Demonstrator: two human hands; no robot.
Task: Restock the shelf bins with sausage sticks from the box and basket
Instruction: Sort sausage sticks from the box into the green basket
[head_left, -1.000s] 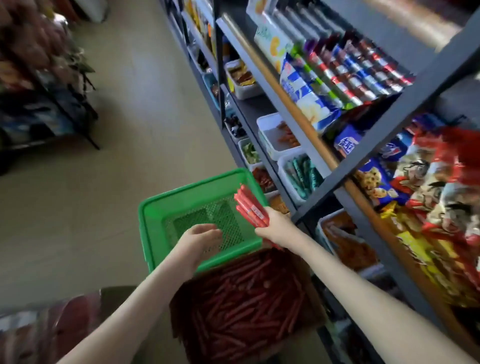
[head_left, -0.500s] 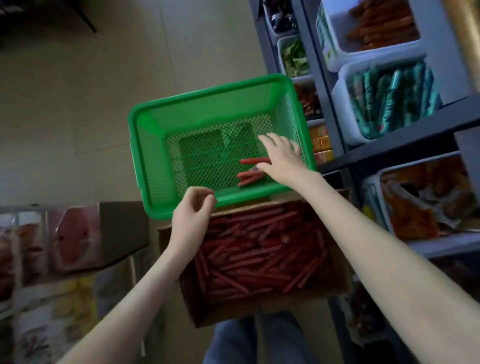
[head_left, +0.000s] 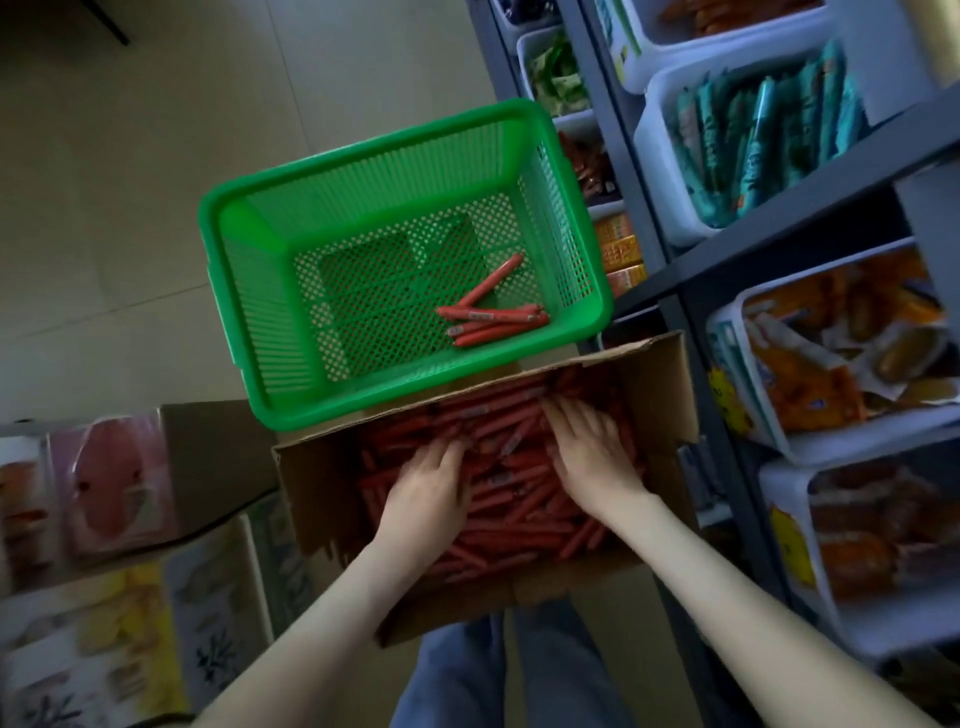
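1. The sausage sticks (head_left: 519, 499) fill the box (head_left: 665, 395) in the lower middle of the frame. They are thin and red-orange, in shiny wrappers with small pale labels, and lie crisscross in a deep heap.
2. The left hand (head_left: 431, 493) lies palm down on the left part of the heap. Its fingers are straight and close together, pointing to the upper right, with the tips sunk a little among the sticks. It grips nothing that shows.
3. The right hand (head_left: 592, 452) lies palm down on the right part of the heap. Its fingers are straight and slightly spread, pointing to the upper left toward the box's far edge. It too holds nothing visible.
4. The hands are near each other but apart, with a strip of sticks between them.
5. The box is brown cardboard with its flaps open. The right flap stands up just beside the dark shelf frame (head_left: 810, 208).
6. The green perforated basket (head_left: 260, 312) sits just above the box in the frame, its near rim overlapping the box's far edge. A few loose sticks (head_left: 493, 319) lie in its lower right corner, most bunched together and one slanting away.
7. At upper right a white bin (head_left: 655, 171) holds teal packets. Below it, at the right edge, another bin (head_left: 852, 441) holds orange packets.
8. Pale floor (head_left: 130, 156) fills the upper left. Blurred printed cartons (head_left: 119, 488) stand at lower left, and jeans (head_left: 493, 675) show at bottom centre.
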